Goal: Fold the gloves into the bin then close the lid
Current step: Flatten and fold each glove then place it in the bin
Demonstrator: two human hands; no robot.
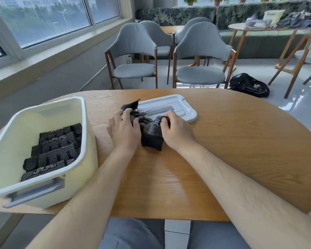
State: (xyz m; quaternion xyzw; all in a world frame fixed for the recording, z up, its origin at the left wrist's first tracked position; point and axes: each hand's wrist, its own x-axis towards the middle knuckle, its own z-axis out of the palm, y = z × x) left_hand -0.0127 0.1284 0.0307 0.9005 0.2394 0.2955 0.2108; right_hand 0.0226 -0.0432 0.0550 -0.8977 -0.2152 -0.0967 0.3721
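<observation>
From where I stand, nothing can truly be read. The black glove (pixel 152 135) near the far middle of the bench (pixel 223 141) carries a small patch of white outlined characters, too blurred to make out. The folded gloves (pixel 50 155) stacked in the bin (pixel 83 123) at the bench's left edge bear similar white marks, and I can't decipher those either.

One bin (pixel 90 159), one lid (pixel 186 112), about four folded gloves (pixel 50 157) inside, one loose glove bundle (pixel 151 138), four chairs (pixel 133 69).
</observation>
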